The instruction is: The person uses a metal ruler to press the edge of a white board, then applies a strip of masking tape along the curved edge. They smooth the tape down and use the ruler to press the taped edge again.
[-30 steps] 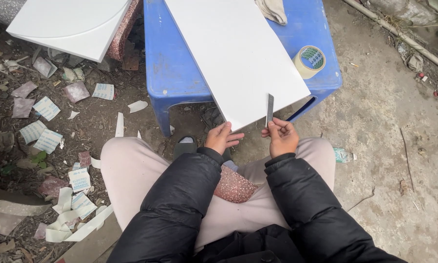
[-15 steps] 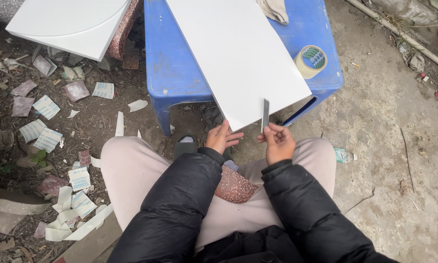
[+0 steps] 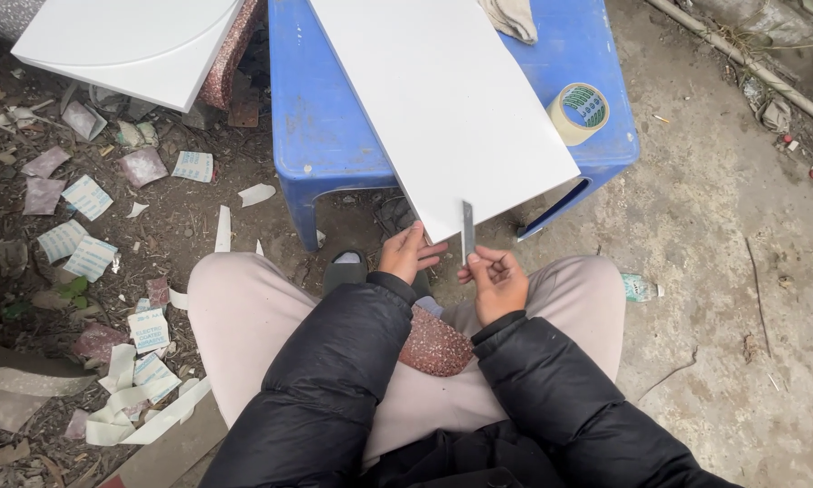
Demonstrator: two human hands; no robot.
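Note:
A long white panel (image 3: 442, 99) lies slanted across a blue plastic stool (image 3: 325, 126), its near corner jutting toward me. My left hand (image 3: 408, 254) holds the underside of that near edge, fingers curled around it. My right hand (image 3: 497, 280) pinches a thin grey metal blade (image 3: 468, 230), held upright against the panel's near edge. A reddish speckled block (image 3: 435, 343) rests on my lap between my black sleeves.
A roll of tape (image 3: 579, 113) and a crumpled cloth (image 3: 513, 18) sit on the stool. A second white panel (image 3: 126, 45) lies at the upper left. Torn paper scraps and strips (image 3: 90, 244) litter the dirt on the left. Bare concrete (image 3: 723, 271) is on the right.
My right hand has slid the blade leftward along the panel's near edge, closer to my left hand. The left hand has stayed at the corner.

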